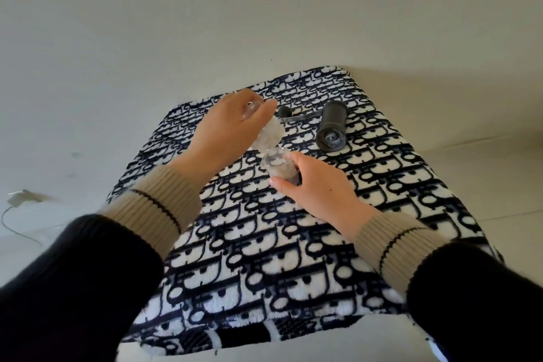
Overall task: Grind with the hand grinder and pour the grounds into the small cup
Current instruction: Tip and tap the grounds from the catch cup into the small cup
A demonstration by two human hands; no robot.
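My left hand holds a clear grounds jar, tilted with its mouth down toward a small clear cup. My right hand grips that small cup from the right; dark grounds show near its bottom. The dark grinder body lies on its side on the patterned cloth, its open end facing me. The crank handle with its dark knob lies just left of the body, apart from it.
The black-and-white patterned cloth covers a table against a pale wall. A white charger with a cable lies on the floor at the far left.
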